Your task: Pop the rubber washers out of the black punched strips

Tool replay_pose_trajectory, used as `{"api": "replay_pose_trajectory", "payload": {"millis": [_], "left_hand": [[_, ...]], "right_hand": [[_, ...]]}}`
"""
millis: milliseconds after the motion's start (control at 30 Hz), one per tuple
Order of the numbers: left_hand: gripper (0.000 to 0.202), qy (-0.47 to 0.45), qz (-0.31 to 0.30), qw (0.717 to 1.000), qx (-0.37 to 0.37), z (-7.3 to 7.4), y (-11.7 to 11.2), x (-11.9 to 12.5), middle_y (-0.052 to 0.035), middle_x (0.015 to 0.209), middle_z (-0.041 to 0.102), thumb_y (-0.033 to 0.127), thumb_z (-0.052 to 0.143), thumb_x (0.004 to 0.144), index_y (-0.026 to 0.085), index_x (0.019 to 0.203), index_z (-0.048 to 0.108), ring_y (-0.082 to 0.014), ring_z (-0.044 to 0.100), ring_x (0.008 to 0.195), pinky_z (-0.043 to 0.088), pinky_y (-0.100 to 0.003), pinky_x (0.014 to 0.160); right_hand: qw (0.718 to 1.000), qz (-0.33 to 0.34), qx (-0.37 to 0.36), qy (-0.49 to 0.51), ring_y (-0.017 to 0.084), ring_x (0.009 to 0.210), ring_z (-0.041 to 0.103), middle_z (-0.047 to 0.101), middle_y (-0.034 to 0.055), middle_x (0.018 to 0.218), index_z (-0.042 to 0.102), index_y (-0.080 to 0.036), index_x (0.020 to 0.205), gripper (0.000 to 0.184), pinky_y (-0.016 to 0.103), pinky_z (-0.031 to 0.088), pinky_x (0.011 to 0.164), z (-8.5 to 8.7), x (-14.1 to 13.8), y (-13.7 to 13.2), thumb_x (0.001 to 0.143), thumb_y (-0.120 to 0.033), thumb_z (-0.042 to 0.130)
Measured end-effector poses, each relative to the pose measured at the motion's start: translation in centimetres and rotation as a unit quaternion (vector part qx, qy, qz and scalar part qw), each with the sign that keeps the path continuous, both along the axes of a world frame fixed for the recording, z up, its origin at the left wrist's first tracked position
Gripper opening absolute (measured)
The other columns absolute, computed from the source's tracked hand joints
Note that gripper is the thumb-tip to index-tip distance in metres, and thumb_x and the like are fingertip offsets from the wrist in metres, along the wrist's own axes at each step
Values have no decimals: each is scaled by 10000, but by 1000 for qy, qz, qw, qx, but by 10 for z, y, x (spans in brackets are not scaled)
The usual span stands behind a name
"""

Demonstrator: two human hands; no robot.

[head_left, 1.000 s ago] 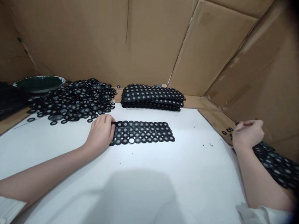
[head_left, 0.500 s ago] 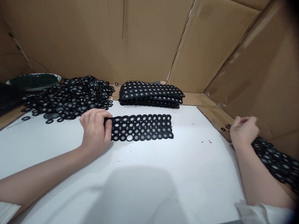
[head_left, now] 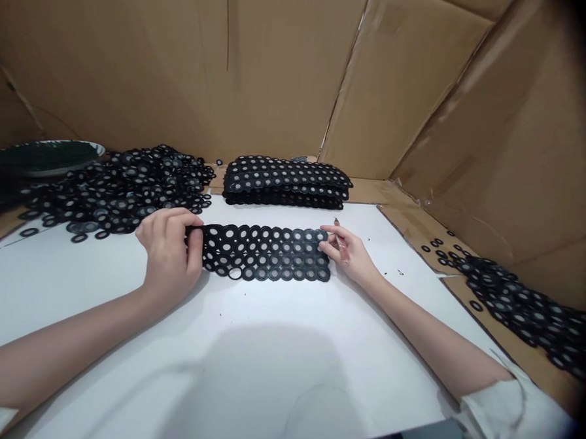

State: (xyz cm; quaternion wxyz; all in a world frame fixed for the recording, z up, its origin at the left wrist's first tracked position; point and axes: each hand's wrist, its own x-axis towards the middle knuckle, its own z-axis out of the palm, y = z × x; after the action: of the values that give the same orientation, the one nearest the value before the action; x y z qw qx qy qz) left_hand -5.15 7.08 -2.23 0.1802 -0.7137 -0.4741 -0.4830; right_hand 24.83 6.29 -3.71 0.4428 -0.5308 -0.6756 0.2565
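Note:
A black sheet of joined rings with pale centres lies flat on the white table. My left hand grips the sheet's left end, fingers curled over it. At the sheet's right end rests my right hand, its fingertips touching the edge and its fingers stretched out.
A stack of similar ring sheets sits behind. A heap of loose black rings lies at the left, beside a dark dish. More ring sheets lie at the right on cardboard. Cardboard walls enclose the table.
My right hand has left the ring sheets at the right and come across to the flat sheet's right end. My left hand has drawn the sheet slightly leftward.

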Motion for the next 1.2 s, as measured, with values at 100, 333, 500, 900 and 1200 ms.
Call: {"api": "replay_pose_trajectory", "payload": {"millis": [100, 333, 500, 900, 1200], "left_hand": [[89, 0, 14, 1000, -8, 1, 1, 0, -80, 949, 539, 204, 438, 788, 193, 860, 490, -231, 449, 961, 305, -404, 852], [120, 27, 17, 998, -48, 4, 4, -3, -86, 969, 536, 205, 468, 790, 197, 872, 556, -250, 447, 975, 330, -418, 848], [200, 21, -1, 999, -49, 3, 11, -6, -91, 983, 520, 182, 430, 805, 188, 960, 556, -235, 453, 983, 332, -405, 877], [176, -4, -2, 995, -100, 2, 16, -9, -71, 904, 548, 172, 435, 797, 158, 941, 534, -213, 475, 891, 386, -342, 798], [181, -46, -19, 995, -84, 8, 11, -4, -48, 880, 543, 185, 438, 804, 171, 939, 558, -180, 483, 847, 395, -287, 720]], "right_hand": [[1000, 12, -3, -20, 110, 516, 432, 404, -53, 502, 533, -182, 757, 176, 340, 435, 749, 3, 5, -3, 732, -355, 551], [997, 0, -49, 56, 113, 549, 442, 435, -24, 568, 458, -191, 658, 270, 273, 411, 593, 8, 10, -5, 740, -441, 517], [997, 4, -41, 68, 124, 590, 467, 470, -6, 587, 464, -193, 666, 291, 269, 402, 599, 6, 11, -3, 733, -470, 522], [995, -31, -49, 82, 105, 521, 470, 470, -21, 543, 493, -186, 660, 261, 287, 423, 600, 12, 11, -6, 725, -433, 551], [995, -41, -40, 87, 102, 535, 461, 489, -9, 574, 492, -180, 653, 250, 266, 422, 568, 12, 13, -5, 724, -411, 557]]}}
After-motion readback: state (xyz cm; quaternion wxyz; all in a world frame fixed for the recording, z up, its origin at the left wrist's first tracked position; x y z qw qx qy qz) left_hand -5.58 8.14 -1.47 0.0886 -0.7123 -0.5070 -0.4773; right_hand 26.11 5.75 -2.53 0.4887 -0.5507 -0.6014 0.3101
